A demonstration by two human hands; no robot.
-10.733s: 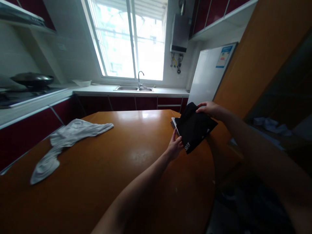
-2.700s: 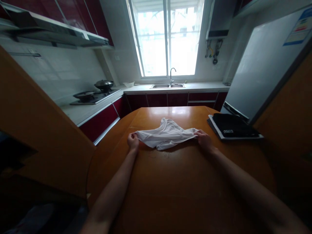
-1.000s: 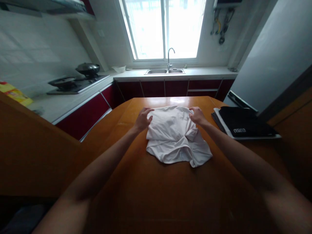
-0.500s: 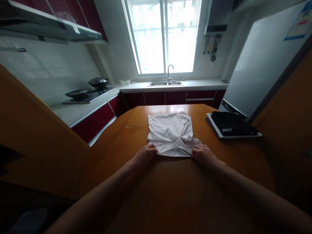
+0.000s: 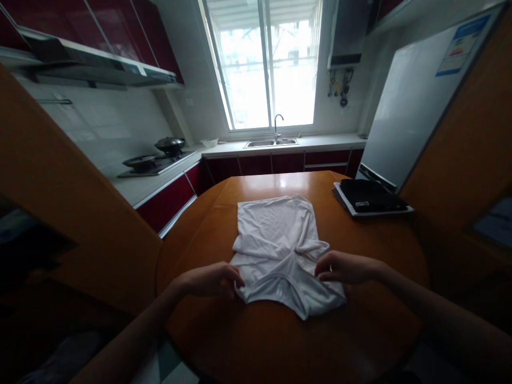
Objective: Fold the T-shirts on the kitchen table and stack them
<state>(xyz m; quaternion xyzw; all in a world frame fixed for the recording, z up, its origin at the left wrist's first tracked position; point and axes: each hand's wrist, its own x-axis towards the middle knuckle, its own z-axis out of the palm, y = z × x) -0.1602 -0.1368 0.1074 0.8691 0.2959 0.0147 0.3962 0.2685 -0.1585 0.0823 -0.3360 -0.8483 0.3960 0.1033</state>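
Note:
A white T-shirt lies on the round wooden table, its neckline turned toward me. The far half is fairly flat, and creases gather near the middle and right. At the shirt's near left edge, my left hand has its fingers closed on the cloth. Over the right part of the shirt is my right hand, its fingers curved and a gap showing between thumb and forefinger. The fingertips of this hand are at the fabric.
Folded dark and white clothes are stacked at the table's right edge. Beyond the table are a counter with a sink, a stove with pans on the left, and a fridge on the right.
The shirt's near part has come toward me and opened out, so the neckline now shows. Both hands are nearer and wider apart, and the right fingers have loosened. The camera view has shifted.

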